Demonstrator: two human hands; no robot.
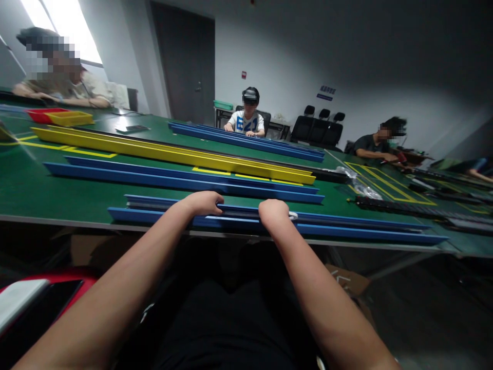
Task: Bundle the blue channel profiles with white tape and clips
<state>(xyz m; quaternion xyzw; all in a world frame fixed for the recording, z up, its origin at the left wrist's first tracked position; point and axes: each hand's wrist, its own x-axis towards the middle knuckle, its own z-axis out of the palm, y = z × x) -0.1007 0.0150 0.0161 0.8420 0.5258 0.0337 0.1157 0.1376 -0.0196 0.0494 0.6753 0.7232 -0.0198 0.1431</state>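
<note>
Forearms (125, 280) nearest; hands (204, 203) (274, 211) at blue channel (234, 223), grip unclear; green table (26, 195), grey door (187, 61).

Tabletop (31, 198): green, yellow outlined rectangles (385, 196) at 3 o'clock. Near channel (239, 224), 6 o'clock: blue. Long channel (173, 156), 10 o'clock: yellow. Red tray (36, 115), yellow tray (73, 119): 10 o'clock. Shirt (241, 123), 12 o'clock: white, blue lettering.

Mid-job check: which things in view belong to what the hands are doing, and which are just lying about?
Seemingly in use:
- near blue channel, with left hand and right hand at it
- white piece by the right hand

Seemingly lying about:
- yellow channel
- middle blue channel
- red bin
- yellow bin
</note>
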